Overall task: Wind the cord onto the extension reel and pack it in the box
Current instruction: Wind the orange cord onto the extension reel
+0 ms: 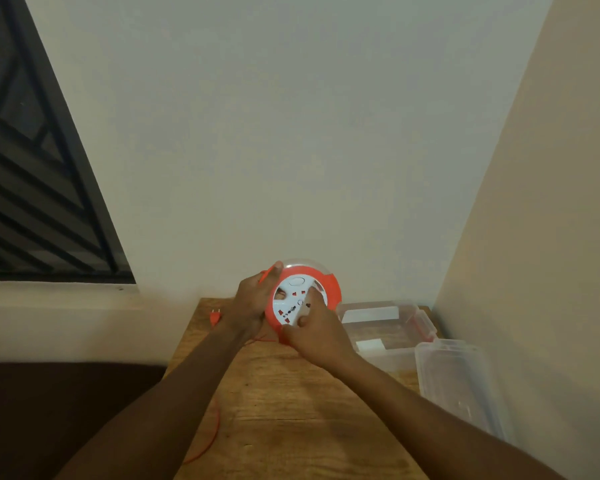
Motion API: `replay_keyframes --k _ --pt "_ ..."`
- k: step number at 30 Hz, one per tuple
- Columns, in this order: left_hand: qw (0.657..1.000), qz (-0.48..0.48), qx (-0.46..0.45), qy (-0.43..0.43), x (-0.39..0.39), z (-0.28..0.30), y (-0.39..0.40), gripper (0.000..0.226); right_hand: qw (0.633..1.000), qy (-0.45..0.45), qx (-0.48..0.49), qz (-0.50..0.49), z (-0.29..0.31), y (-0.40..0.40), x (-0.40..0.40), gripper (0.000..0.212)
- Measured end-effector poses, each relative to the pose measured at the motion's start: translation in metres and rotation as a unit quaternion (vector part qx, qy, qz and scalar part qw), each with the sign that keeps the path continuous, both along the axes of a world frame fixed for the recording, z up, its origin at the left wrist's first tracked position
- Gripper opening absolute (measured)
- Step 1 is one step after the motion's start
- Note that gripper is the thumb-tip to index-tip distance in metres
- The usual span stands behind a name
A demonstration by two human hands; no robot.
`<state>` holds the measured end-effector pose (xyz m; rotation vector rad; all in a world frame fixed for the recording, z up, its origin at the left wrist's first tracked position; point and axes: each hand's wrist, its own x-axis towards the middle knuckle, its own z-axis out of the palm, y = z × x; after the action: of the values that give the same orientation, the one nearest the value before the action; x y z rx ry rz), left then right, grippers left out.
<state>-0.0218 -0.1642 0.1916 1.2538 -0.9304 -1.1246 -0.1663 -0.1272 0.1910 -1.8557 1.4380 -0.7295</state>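
Observation:
An orange extension reel (pixel 331 285) with a white socket face stands tilted on the wooden table (pixel 291 410), near its far edge. My left hand (pixel 253 299) grips the reel's left rim, thumb over the top. My right hand (pixel 317 332) holds the white face from the lower right, fingers curled on it. The orange cord (pixel 212 434) trails from under the reel down over the table's left edge. Its orange plug (pixel 215 316) lies on the table left of my left hand. A clear plastic box (pixel 388 327) stands open to the right of the reel.
The box's clear lid (pixel 461 386) lies at the table's right edge, against the beige wall. A white wall rises just behind the table. A dark window grille (pixel 32 168) is at the upper left. Dark floor lies left of the table.

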Motion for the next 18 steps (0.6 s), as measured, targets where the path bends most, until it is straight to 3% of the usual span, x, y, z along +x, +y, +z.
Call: replay_keyframes --k 2,5,10,15,18 --pt "1.0 -0.005 0.01 -0.009 0.013 0.006 -0.006 0.047 0.972 0.149 -0.177 0.052 0.012 0.001 -0.01 0.073" --pt "0.999 -0.019 0.016 -0.024 0.024 0.017 -0.008 0.066 0.855 0.341 -0.357 0.162 0.035 -0.005 -0.021 0.049" --pt "0.995 -0.075 0.018 -0.064 0.032 0.032 -0.013 0.091 0.722 0.468 -0.417 0.295 0.069 -0.035 -0.031 0.047" --pt "0.994 -0.097 0.028 -0.048 0.027 0.04 -0.013 0.064 0.588 0.55 -0.45 0.387 0.084 -0.05 -0.031 0.054" --pt "0.992 -0.105 0.041 -0.05 0.024 0.039 -0.015 0.058 0.56 0.576 -0.448 0.393 0.085 -0.048 -0.028 0.061"
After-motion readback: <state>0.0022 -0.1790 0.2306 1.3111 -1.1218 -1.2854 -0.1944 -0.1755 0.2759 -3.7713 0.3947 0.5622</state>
